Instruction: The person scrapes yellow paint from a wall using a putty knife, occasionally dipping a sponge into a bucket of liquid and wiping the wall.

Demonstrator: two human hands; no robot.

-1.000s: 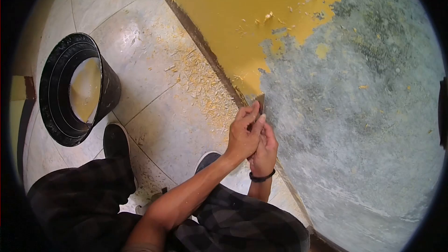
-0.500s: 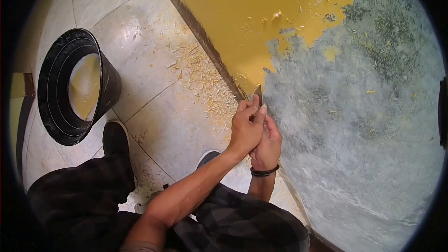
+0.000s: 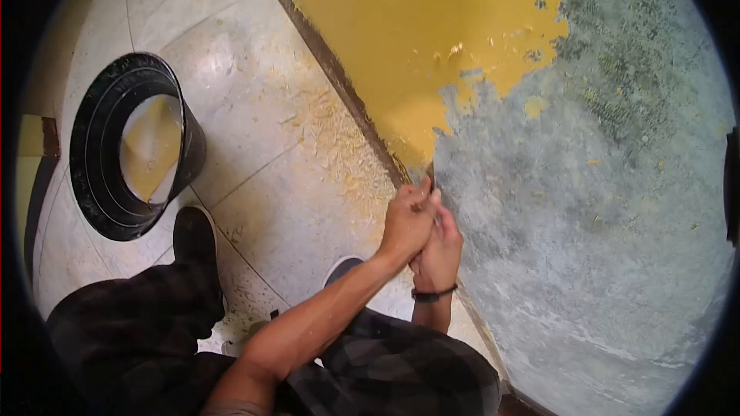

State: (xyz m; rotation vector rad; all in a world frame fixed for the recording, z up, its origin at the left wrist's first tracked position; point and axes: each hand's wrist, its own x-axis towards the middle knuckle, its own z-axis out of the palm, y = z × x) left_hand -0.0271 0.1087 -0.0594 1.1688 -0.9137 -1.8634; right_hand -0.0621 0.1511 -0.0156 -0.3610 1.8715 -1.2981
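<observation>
A thin scraper blade (image 3: 432,175) rests against the wall at the lower tip of the yellow paint (image 3: 408,100), where it meets the bare grey surface (image 3: 532,208). My left hand (image 3: 407,223) is closed at the blade, coming in from the lower left. Touching it from the right is my right hand (image 3: 442,243), also closed around the tool, with a black band on the wrist. Fingers of both hands overlap and hide the scraper's lower part. Curled yellow paint bits (image 3: 455,50) cling to the painted area.
A black bucket (image 3: 193,146) with yellowish contents stands on the tiled floor at the left. Paint shavings (image 3: 347,150) lie along the brown strip (image 3: 331,69) at the wall's base. My shoes and dark trousers (image 3: 416,362) are below.
Both hands and the blade have moved slightly down along the paint's edge. A little more grey shows near the blade. The whole view has shifted a bit.
</observation>
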